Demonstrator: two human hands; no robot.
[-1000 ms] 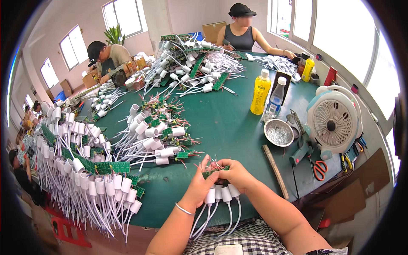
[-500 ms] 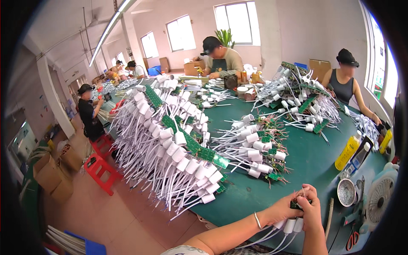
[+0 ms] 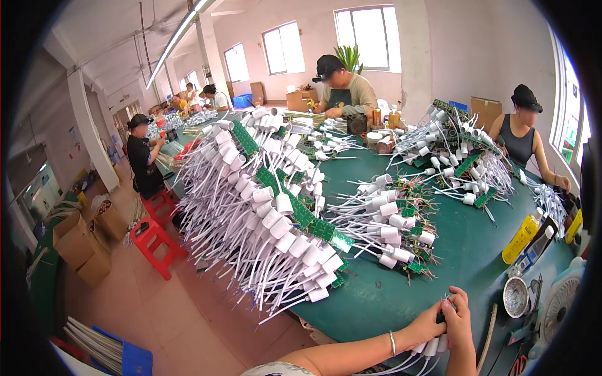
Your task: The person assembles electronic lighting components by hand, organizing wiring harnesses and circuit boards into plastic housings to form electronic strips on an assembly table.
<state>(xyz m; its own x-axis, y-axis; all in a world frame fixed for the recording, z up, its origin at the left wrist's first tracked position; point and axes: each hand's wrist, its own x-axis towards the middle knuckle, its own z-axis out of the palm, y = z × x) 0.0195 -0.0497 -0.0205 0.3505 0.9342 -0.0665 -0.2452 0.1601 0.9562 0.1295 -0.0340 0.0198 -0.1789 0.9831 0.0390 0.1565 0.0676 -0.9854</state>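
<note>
Low at the right, both of my hands are together over the near table edge. My left hand (image 3: 430, 327) is closed around a small green circuit board (image 3: 441, 318), mostly hidden by the fingers. My right hand (image 3: 460, 323) is closed against it, fingertips pinched on thin wires (image 3: 447, 299) that rise from the board. Below the hands hang several white cylindrical caps (image 3: 431, 347) with white cables. Left of my hands, a large heap of white-capped cables (image 3: 269, 213) joined to green board strips covers the table. A smaller row of wired boards (image 3: 401, 219) lies beyond my hands.
At the right stand a yellow bottle (image 3: 522, 238), a metal bowl (image 3: 515, 296), a white fan (image 3: 560, 307) and red-handled scissors (image 3: 518, 365). Co-workers sit across the green table (image 3: 376, 307) and at the far right. Red stools (image 3: 155, 244) stand on the left floor.
The view has shifted, so the scene sits farther right and lower. My fingers have drawn closer together over the board, and less of it shows.
</note>
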